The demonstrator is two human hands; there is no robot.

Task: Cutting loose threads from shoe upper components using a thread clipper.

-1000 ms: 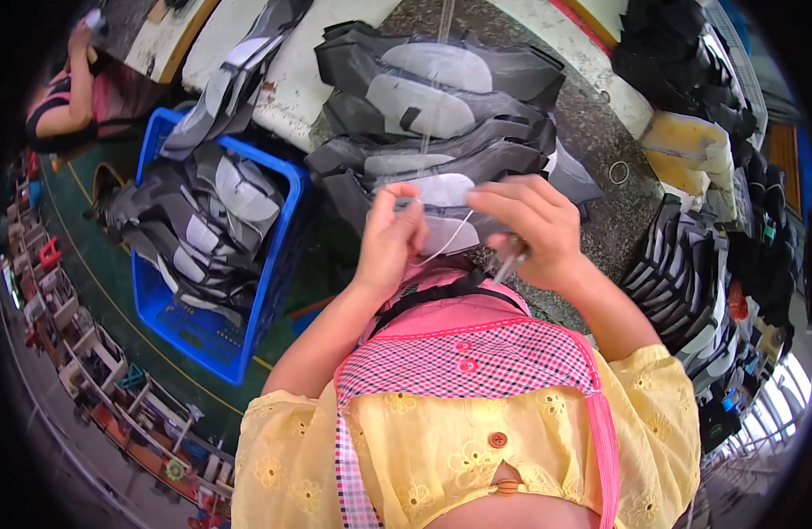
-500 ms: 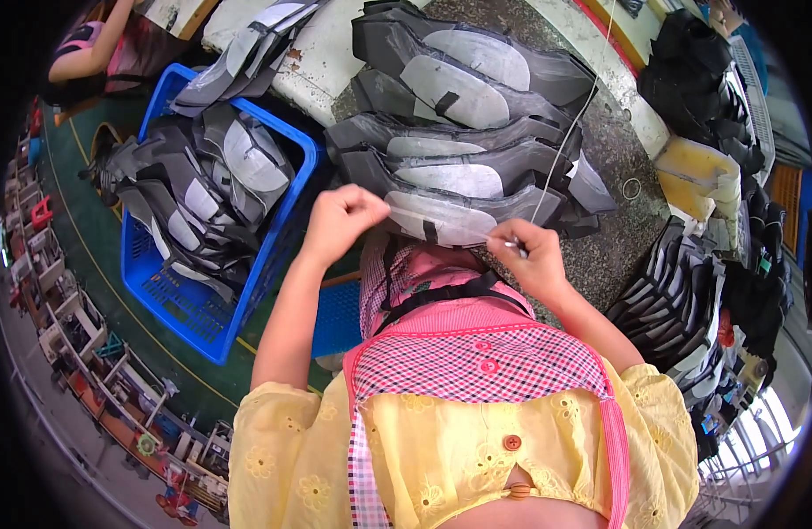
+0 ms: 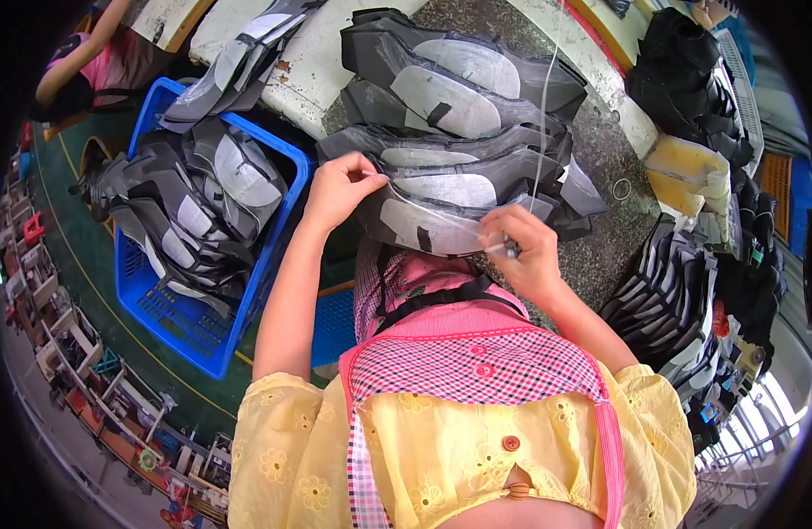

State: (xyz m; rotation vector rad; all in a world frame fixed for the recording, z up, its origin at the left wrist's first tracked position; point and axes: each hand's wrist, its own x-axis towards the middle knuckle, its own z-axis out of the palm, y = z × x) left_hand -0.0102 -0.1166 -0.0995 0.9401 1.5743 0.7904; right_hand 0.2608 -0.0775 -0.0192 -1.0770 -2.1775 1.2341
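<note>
Hands have moved apart since a second ago. Then we saw both pinched together over the nearest shoe upper; now the left hand (image 3: 340, 189) is out at the left edge of the upper (image 3: 428, 225), fingers closed in a pinch on a thin pale thread (image 3: 423, 207). The right hand (image 3: 525, 256) sits at the upper's right side, fingers closed on a small metal tool (image 3: 511, 250), probably a needle, too small to be sure. The thread runs taut between the two hands across the grey insole patch.

The upper lies on top of the near end of the pile (image 3: 459, 115) of dark uppers on the stone table (image 3: 600, 159), touching the person's pink apron (image 3: 476, 353).

We judge a stitch has just been drawn through and the slack pulled out; the upper hasn't shifted on the pile.

Blue crate (image 3: 172, 322) with more uppers stands to the left, well apart from the hands. Another stack (image 3: 670, 300) to the right. Another person (image 3: 88, 62) at top left, not involved.
</note>
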